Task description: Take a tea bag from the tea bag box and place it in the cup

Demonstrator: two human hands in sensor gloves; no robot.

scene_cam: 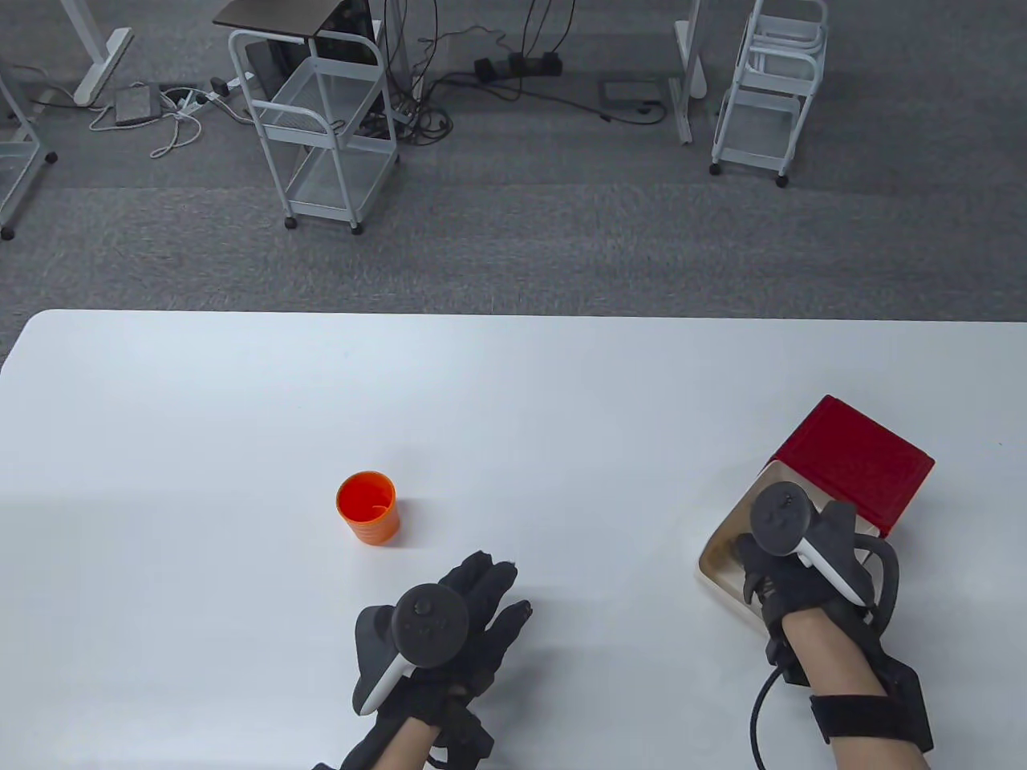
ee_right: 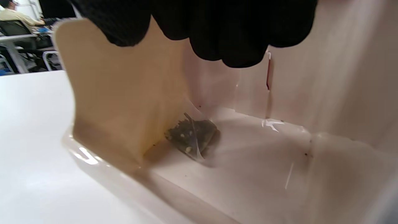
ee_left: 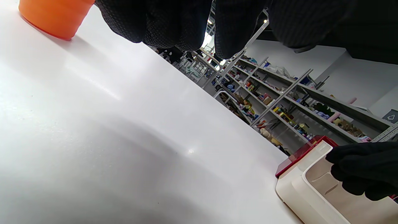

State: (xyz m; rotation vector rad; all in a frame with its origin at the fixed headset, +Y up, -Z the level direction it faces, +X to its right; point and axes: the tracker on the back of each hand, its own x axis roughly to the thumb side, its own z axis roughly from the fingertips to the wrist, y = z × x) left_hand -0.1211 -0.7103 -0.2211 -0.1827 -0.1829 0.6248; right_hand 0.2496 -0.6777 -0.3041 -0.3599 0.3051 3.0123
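The orange cup (scene_cam: 367, 507) stands upright on the white table (scene_cam: 513, 377), left of centre; its base also shows in the left wrist view (ee_left: 53, 15). The tea bag box (scene_cam: 718, 557) sits at the right, cream inside, with its red lid (scene_cam: 854, 461) swung open behind it. A dark tea bag (ee_right: 192, 135) lies in a bottom corner of the box. My right hand (scene_cam: 750, 565) reaches down into the open box; its fingers (ee_right: 230, 37) hang above the tea bag and do not touch it. My left hand (scene_cam: 497, 593) lies spread on the table below and right of the cup, holding nothing.
The table's far edge runs across the middle of the table view. Beyond it, on the grey floor, stand white wire carts (scene_cam: 321, 120) and cables. In the left wrist view the box (ee_left: 311, 186) and my right hand (ee_left: 363, 168) show at the lower right.
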